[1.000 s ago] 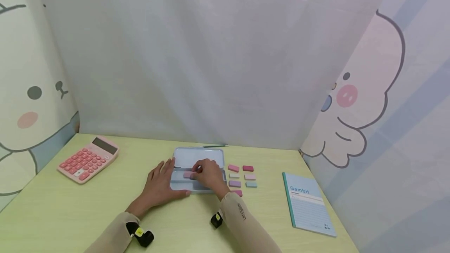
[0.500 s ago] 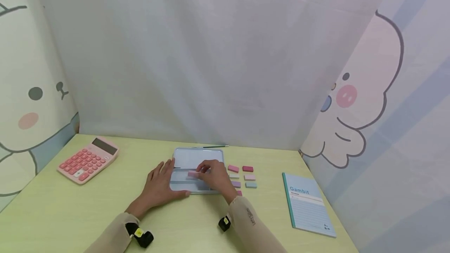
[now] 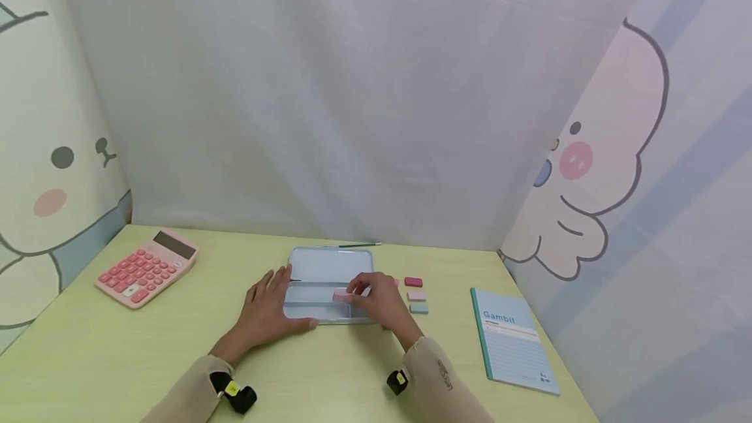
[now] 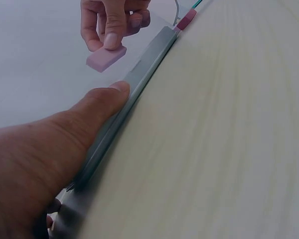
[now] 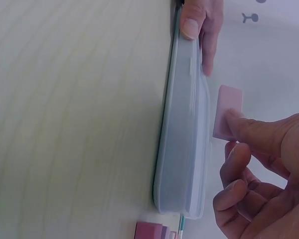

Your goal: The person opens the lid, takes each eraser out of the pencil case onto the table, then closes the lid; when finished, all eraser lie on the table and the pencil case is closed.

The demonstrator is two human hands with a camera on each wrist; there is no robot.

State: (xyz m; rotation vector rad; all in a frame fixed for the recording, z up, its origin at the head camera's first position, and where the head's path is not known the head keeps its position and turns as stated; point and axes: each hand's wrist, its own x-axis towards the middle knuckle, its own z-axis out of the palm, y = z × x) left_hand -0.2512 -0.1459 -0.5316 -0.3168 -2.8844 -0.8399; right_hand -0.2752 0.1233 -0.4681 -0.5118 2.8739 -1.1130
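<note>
In the head view a pale blue pencil case (image 3: 311, 311) lies with its lid (image 3: 331, 265) raised at the back. My left hand (image 3: 266, 311) rests against the case's left end, fingers extended and thumb on the near edge. Above the case's right part, my right hand (image 3: 380, 302) pinches a pale pink eraser (image 3: 340, 296) between thumb and fingers. Both wrist views show this eraser (image 4: 105, 58) held clear of the case wall (image 5: 182, 134). Right of the case lie a dark pink eraser (image 3: 414, 282), a light pink eraser (image 3: 416, 296) and a blue eraser (image 3: 419, 309); my right hand hides others.
A pink calculator (image 3: 149, 268) lies at the left of the table, and a blue notebook (image 3: 514, 341) at the right. A dark green pencil (image 3: 360, 245) lies behind the lid. A grey curtain (image 3: 329, 96) hangs along the back edge.
My right hand has lifted the pale pink eraser from the case's back compartment and carried it rightward. It now covers several of the erasers beside the case. My left hand has stayed put.
</note>
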